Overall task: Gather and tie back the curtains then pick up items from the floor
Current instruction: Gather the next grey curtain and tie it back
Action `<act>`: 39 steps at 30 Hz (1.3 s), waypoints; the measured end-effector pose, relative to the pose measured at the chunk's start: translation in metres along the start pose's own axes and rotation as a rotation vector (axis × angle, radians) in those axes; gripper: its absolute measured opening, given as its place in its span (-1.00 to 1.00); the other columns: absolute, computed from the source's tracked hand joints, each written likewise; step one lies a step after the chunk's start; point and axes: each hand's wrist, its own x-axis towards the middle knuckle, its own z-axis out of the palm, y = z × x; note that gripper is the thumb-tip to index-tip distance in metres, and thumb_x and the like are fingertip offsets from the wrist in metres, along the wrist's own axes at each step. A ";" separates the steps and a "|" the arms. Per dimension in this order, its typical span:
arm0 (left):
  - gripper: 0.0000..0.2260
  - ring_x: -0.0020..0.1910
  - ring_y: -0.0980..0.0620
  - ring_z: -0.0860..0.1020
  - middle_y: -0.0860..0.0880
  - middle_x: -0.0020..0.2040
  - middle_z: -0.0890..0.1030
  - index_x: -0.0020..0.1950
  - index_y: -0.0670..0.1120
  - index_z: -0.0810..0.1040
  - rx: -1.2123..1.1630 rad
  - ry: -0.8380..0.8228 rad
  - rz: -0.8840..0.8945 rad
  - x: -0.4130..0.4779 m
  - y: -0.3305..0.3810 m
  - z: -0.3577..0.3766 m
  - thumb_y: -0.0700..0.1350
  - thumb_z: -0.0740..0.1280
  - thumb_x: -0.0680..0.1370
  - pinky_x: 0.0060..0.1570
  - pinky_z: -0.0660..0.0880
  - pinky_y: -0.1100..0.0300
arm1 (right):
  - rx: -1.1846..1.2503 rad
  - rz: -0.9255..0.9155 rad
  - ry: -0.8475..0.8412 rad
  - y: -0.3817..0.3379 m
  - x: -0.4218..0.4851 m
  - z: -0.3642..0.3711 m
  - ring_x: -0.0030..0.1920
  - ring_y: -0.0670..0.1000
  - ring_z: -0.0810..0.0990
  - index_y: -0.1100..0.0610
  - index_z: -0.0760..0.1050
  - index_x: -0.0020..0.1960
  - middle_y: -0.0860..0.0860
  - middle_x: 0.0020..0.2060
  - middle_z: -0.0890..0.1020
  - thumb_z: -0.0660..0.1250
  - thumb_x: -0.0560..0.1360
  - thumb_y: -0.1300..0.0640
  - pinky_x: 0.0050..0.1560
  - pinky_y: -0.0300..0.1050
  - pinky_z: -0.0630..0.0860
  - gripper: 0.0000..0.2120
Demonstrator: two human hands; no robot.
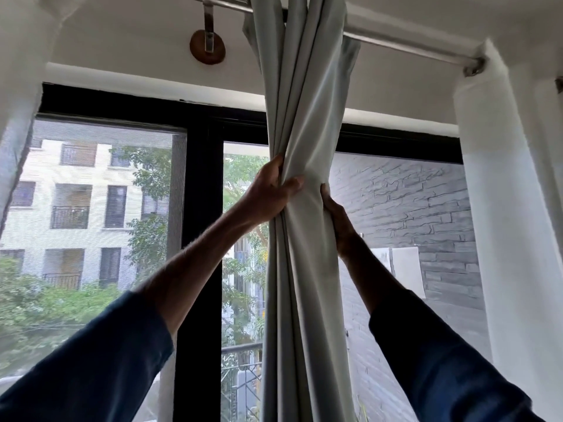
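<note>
Black-framed window [201, 239], smooth grey curtain [307, 117] rope-like between gripping fingers [291, 184] of left hand [268, 197], right hand [337, 217].

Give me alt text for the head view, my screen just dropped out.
Both hands grip a gathered grey curtain, the left hand from the left and the right hand from the right. It hangs bunched from a metal rod before a dark-framed window; a white sheer curtain hangs at right.
</note>
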 end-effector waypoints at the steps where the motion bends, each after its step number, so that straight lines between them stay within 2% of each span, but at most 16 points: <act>1: -0.70 0.07 -0.02 0.65 -0.13 0.14 0.65 0.34 -0.17 0.47 0.000 -0.006 -0.010 0.000 -0.002 0.000 -0.30 0.33 0.60 0.07 0.62 0.14 | 0.024 -0.002 0.012 0.004 0.002 0.000 -0.06 0.04 0.73 0.18 0.55 0.29 0.12 0.01 0.73 0.52 0.29 -0.31 -0.09 -0.09 0.66 -0.24; 3: -0.67 0.12 -0.04 0.64 -0.12 0.17 0.65 0.36 -0.17 0.46 0.024 -0.009 -0.025 0.000 -0.007 -0.002 -0.27 0.34 0.60 0.12 0.61 0.09 | 0.021 0.011 0.059 0.011 0.002 -0.001 -0.06 0.03 0.73 0.18 0.53 0.30 0.10 0.00 0.73 0.35 0.47 -0.25 -0.09 -0.11 0.66 -0.41; 5: -0.62 0.13 -0.06 0.64 -0.10 0.17 0.65 0.37 -0.13 0.47 0.125 0.001 -0.016 0.000 -0.016 -0.004 -0.14 0.34 0.55 0.15 0.60 -0.04 | -0.056 0.065 0.110 0.014 0.000 -0.004 -0.04 0.02 0.73 0.18 0.53 0.31 0.09 0.03 0.73 0.22 0.57 -0.17 -0.07 -0.11 0.65 -0.50; 7: -0.59 0.13 -0.11 0.62 -0.10 0.15 0.66 0.34 -0.10 0.48 0.322 0.032 -0.028 -0.005 -0.028 -0.003 0.00 0.31 0.52 0.12 0.58 -0.09 | -0.120 0.116 0.142 0.016 -0.006 -0.009 0.02 0.06 0.71 0.20 0.53 0.35 0.12 0.11 0.70 0.31 0.55 -0.11 -0.01 -0.08 0.65 -0.50; 9: -0.59 0.19 -0.21 0.54 -0.17 0.19 0.62 0.36 -0.12 0.45 0.510 0.044 -0.083 -0.019 -0.042 0.002 0.03 0.30 0.58 0.16 0.51 -0.08 | -0.188 0.116 0.216 0.021 -0.016 -0.015 0.10 0.13 0.70 0.23 0.56 0.32 0.17 0.16 0.68 0.43 0.53 -0.05 0.08 -0.03 0.64 -0.52; 12: -0.56 0.19 -0.25 0.51 -0.21 0.16 0.60 0.40 -0.08 0.41 0.652 0.062 -0.139 -0.052 -0.069 0.014 0.10 0.30 0.60 0.13 0.49 -0.08 | -0.295 0.116 0.355 0.045 -0.048 -0.018 0.10 0.19 0.70 0.23 0.64 0.20 0.17 0.07 0.72 0.56 0.43 -0.01 0.11 0.06 0.65 -0.56; 17: -0.51 0.12 -0.25 0.52 -0.20 0.10 0.62 0.36 -0.14 0.46 0.577 0.019 -0.218 -0.147 -0.109 0.053 0.12 0.39 0.55 0.08 0.50 -0.08 | -0.347 0.233 0.490 0.126 -0.141 -0.024 -0.02 0.14 0.74 0.21 0.68 0.11 0.13 -0.04 0.75 0.58 0.41 -0.03 0.03 0.07 0.68 -0.61; 20: -0.56 0.02 -0.31 0.56 -0.30 -0.05 0.62 0.16 -0.24 0.53 0.519 0.023 -0.276 -0.218 -0.127 0.085 0.11 0.43 0.54 -0.04 0.53 -0.09 | -0.380 0.321 0.576 0.167 -0.195 -0.021 -0.09 0.06 0.75 0.19 0.69 0.08 0.09 -0.10 0.76 0.57 0.43 -0.02 -0.06 0.01 0.69 -0.65; 23: -0.52 -0.07 -0.33 0.59 -0.37 -0.15 0.61 -0.01 -0.29 0.55 0.542 0.012 -0.313 -0.252 -0.131 0.099 0.17 0.43 0.52 -0.16 0.51 -0.07 | -0.547 0.356 0.597 0.172 -0.219 -0.025 -0.22 -0.07 0.73 0.17 0.71 -0.03 0.00 -0.22 0.76 0.60 0.39 -0.04 -0.27 -0.09 0.65 -0.69; 26: -0.54 -0.16 -0.25 0.61 -0.26 -0.21 0.65 -0.01 -0.24 0.59 0.553 0.091 -0.214 -0.262 -0.127 0.105 0.18 0.42 0.52 -0.20 0.52 -0.04 | -0.593 0.274 0.666 0.175 -0.240 -0.025 -0.13 -0.05 0.75 0.20 0.72 0.02 0.02 -0.16 0.76 0.59 0.38 -0.09 -0.19 -0.15 0.65 -0.61; 29: -0.66 -0.39 -0.25 0.54 -0.22 -0.41 0.55 -0.14 -0.28 0.59 0.559 0.202 -0.084 -0.282 -0.118 0.124 0.03 0.47 0.51 -0.32 0.40 0.03 | -0.570 0.278 0.680 0.189 -0.264 -0.015 -0.19 -0.07 0.72 0.25 0.71 0.03 0.06 -0.18 0.75 0.55 0.45 0.00 -0.24 -0.18 0.60 -0.67; 32: -0.64 -0.37 -0.20 0.55 -0.23 -0.42 0.56 -0.25 -0.25 0.58 0.531 0.216 -0.131 -0.312 -0.126 0.131 0.03 0.42 0.56 -0.34 0.37 0.00 | -0.589 0.290 0.734 0.206 -0.286 -0.017 -0.18 0.01 0.74 0.25 0.71 -0.04 0.10 -0.20 0.75 0.55 0.44 -0.04 -0.27 -0.10 0.64 -0.67; 33: -0.63 -0.40 -0.17 0.51 -0.23 -0.46 0.51 -0.29 -0.24 0.57 0.550 0.220 -0.138 -0.328 -0.127 0.134 0.02 0.39 0.58 -0.38 0.30 0.02 | -0.575 0.314 0.742 0.215 -0.297 -0.016 -0.19 0.02 0.74 0.24 0.71 -0.08 0.10 -0.22 0.75 0.54 0.44 -0.06 -0.28 -0.07 0.64 -0.66; 35: -0.62 -0.49 -0.17 0.42 -0.18 -0.51 0.38 -0.24 -0.21 0.66 0.611 0.100 -0.115 -0.368 -0.128 0.147 0.00 0.30 0.65 -0.40 0.13 0.05 | -0.601 0.374 0.729 0.239 -0.328 -0.011 -0.27 -0.04 0.70 0.23 0.69 -0.16 0.12 -0.29 0.73 0.53 0.44 -0.10 -0.33 -0.02 0.59 -0.64; 37: -0.73 -0.52 -0.20 0.43 -0.18 -0.49 0.38 -0.05 -0.15 0.70 0.653 -0.035 -0.112 -0.411 -0.127 0.161 -0.04 0.28 0.66 -0.47 0.22 0.00 | -0.617 0.475 0.738 0.274 -0.365 -0.011 -0.28 0.02 0.70 0.25 0.68 -0.15 0.17 -0.29 0.72 0.52 0.41 -0.19 -0.35 0.14 0.62 -0.54; 39: -0.87 -0.49 -0.24 0.51 -0.26 -0.46 0.46 -0.08 -0.19 0.65 0.599 -0.140 -0.260 -0.441 -0.123 0.169 -0.13 0.46 0.55 -0.52 0.40 0.05 | -0.633 0.585 0.741 0.305 -0.401 -0.016 -0.22 0.14 0.74 0.23 0.69 -0.10 0.13 -0.28 0.73 0.50 0.36 -0.28 -0.32 0.23 0.60 -0.47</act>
